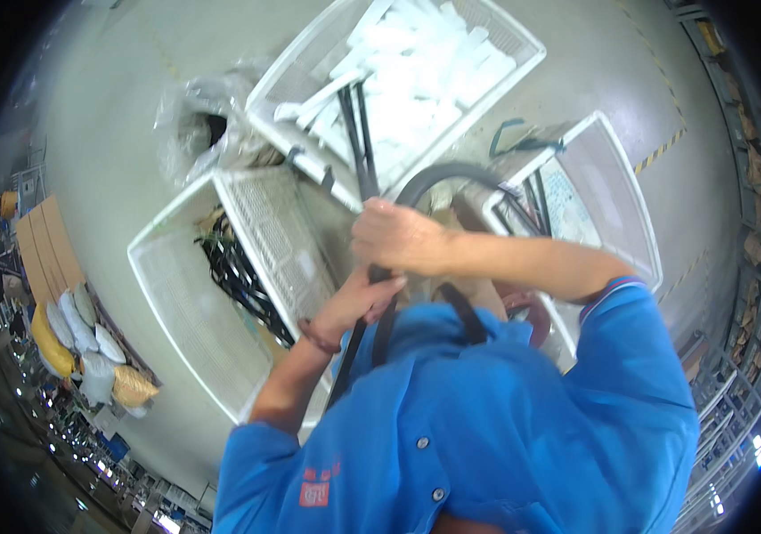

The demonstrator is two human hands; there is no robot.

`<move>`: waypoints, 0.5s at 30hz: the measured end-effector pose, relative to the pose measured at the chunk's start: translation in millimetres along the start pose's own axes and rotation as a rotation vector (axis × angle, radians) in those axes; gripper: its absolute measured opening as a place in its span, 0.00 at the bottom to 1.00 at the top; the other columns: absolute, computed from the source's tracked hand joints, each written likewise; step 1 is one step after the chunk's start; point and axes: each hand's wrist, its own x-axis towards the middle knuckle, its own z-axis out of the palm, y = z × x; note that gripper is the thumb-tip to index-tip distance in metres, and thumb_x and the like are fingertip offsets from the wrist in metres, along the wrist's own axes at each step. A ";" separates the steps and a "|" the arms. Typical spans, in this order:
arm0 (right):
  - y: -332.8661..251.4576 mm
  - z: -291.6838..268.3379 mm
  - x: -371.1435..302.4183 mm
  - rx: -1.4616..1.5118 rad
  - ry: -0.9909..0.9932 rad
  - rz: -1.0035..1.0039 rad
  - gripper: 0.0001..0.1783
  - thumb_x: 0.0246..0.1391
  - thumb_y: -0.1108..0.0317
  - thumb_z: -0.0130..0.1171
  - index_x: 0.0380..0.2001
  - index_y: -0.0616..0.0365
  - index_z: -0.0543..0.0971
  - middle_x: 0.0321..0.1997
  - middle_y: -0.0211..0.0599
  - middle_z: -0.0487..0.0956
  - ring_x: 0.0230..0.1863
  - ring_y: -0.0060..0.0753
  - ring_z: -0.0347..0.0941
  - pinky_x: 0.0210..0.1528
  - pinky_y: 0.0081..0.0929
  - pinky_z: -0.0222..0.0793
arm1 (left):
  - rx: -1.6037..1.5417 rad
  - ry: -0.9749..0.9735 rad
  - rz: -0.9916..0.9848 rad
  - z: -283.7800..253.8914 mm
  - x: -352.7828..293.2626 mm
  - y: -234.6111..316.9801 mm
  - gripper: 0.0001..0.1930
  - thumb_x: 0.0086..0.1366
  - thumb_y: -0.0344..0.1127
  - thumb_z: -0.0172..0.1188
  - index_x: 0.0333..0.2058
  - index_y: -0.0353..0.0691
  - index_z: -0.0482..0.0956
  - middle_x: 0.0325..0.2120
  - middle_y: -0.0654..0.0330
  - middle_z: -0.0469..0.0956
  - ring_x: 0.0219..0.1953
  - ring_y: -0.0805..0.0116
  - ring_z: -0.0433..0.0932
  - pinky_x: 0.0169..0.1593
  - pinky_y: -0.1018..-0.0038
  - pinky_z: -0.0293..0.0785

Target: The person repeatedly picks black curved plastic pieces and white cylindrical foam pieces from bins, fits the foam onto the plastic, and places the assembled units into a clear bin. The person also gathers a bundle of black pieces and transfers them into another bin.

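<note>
Two hands fill my remote view: the left hand (361, 301) and, above it, the right hand (402, 238), both clamped around black strips (369, 182) that overlap the white crate (514, 36) beyond.

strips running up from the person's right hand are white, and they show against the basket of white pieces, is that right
Not the colour: the strips are black, as the head view shows. The rest stands: they run up from the right hand and show against the basket of white pieces.
</note>
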 end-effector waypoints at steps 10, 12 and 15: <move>345.3 284.1 -125.7 0.139 -0.174 1.277 0.25 0.52 0.65 0.60 0.55 0.54 0.73 0.61 0.45 0.71 0.58 0.44 0.69 0.57 0.41 0.66 | 0.009 0.703 -0.181 -107.2 65.9 -68.5 0.12 0.69 0.39 0.59 0.28 0.42 0.73 0.15 0.65 0.73 0.12 0.78 0.68 0.16 0.80 0.60; 398.1 338.1 -143.6 -0.118 -0.519 1.297 0.25 0.58 0.64 0.52 0.60 0.51 0.71 0.66 0.44 0.67 0.66 0.45 0.62 0.59 0.52 0.62 | -0.145 0.788 -0.102 -104.2 67.2 -83.2 0.09 0.70 0.36 0.57 0.30 0.42 0.71 0.14 0.66 0.69 0.10 0.78 0.64 0.15 0.80 0.58; 434.2 382.7 -160.5 -0.315 -1.106 1.011 0.25 0.60 0.60 0.53 0.61 0.48 0.73 0.70 0.42 0.64 0.71 0.50 0.57 0.61 0.66 0.55 | -0.178 0.891 -0.193 -100.3 68.1 -92.8 0.09 0.69 0.36 0.58 0.31 0.41 0.70 0.13 0.67 0.66 0.10 0.78 0.62 0.14 0.79 0.57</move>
